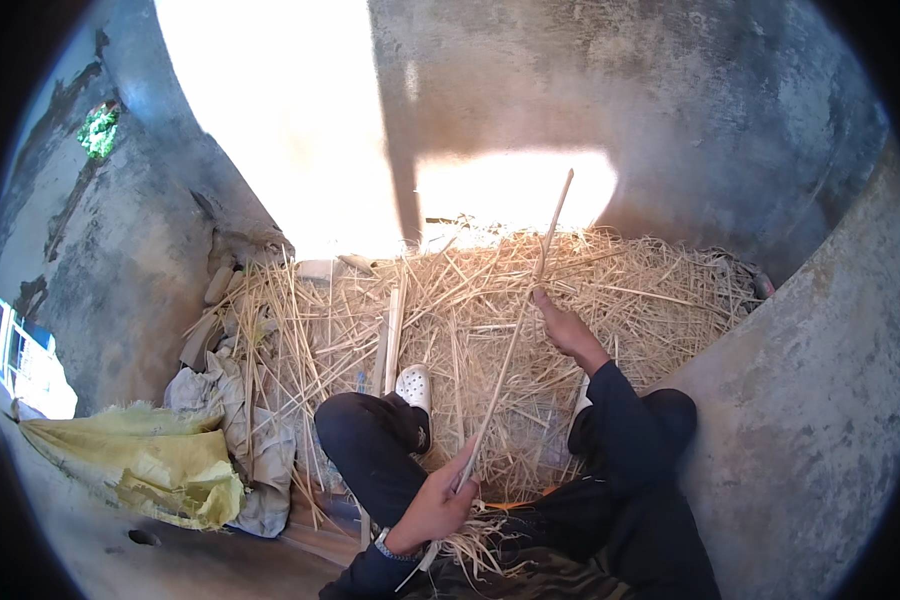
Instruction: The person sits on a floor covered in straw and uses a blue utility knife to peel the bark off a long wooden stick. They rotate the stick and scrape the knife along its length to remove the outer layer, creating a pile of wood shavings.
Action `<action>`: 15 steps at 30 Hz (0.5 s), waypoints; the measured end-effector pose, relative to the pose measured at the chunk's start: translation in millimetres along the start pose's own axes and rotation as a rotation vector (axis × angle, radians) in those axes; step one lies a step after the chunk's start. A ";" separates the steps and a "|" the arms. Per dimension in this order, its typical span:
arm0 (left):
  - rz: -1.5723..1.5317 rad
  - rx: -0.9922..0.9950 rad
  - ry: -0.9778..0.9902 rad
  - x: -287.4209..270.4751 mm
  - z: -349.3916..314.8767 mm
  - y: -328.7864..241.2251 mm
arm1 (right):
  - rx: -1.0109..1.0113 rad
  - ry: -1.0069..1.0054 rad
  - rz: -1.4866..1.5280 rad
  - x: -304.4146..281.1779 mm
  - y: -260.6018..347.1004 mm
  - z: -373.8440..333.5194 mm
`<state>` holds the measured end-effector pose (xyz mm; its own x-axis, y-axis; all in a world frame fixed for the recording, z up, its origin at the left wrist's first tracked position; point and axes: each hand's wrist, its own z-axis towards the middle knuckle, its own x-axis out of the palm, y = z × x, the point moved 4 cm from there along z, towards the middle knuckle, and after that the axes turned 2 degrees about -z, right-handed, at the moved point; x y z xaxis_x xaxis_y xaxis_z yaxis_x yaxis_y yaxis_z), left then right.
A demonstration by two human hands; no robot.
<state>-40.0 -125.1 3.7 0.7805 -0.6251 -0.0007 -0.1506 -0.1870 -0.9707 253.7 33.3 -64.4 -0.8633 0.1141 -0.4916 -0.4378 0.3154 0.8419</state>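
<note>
A long, thin, pale bamboo strip (503,385) runs slantwise from my lap up over the straw-like litter. Around its near end, my left hand (435,510) is closed. Farther along, my right hand (570,332) is closed at the strip, its fingertips against it; whether it also holds a small tool cannot be made out. Beyond the right hand the strip looks darker and ends in a narrow tip. Thin curled shavings (470,548) lie on my lap beside the left wrist.
Loose strips and shavings (650,290) cover the floor around my feet, with a white clog (413,387) on one. Longer slats (394,335) lie ahead. A yellow torn sack (140,460) and greyish cloth (260,440) are at left. Concrete walls (720,110) enclose the spot.
</note>
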 end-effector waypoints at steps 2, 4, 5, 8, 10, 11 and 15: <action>-0.141 -0.087 -0.013 -9.3 4.7 0.6 | 0.197 0.376 0.266 -1.3 14.6 -17.7; -0.265 -0.212 -0.036 -23.1 6.7 -2.9 | 0.038 0.313 0.229 -8.6 40.7 -43.8; -0.292 -0.226 -0.026 -27.7 9.6 -10.2 | -0.126 0.224 0.121 -13.1 37.7 -49.2; -0.305 -0.152 -0.029 -49.4 15.5 -27.8 | -0.363 -0.028 0.219 -38.7 38.7 -99.5; -0.309 -0.138 -0.003 -67.5 17.0 -37.0 | -0.355 -0.191 0.244 -61.7 29.6 -147.6; -0.310 -0.132 0.012 -77.4 17.9 -41.7 | -0.314 -0.297 0.240 -70.3 17.1 -170.2; -0.390 -0.034 0.116 -107.2 21.5 -71.5 | -0.018 -0.605 0.243 -79.5 -74.0 -235.1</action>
<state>-99.9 -28.4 68.1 0.7096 -0.5832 0.3954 0.1221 -0.4508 -0.8842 295.7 -220.7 -35.3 -0.6467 0.6923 -0.3203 -0.2561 0.1984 0.9461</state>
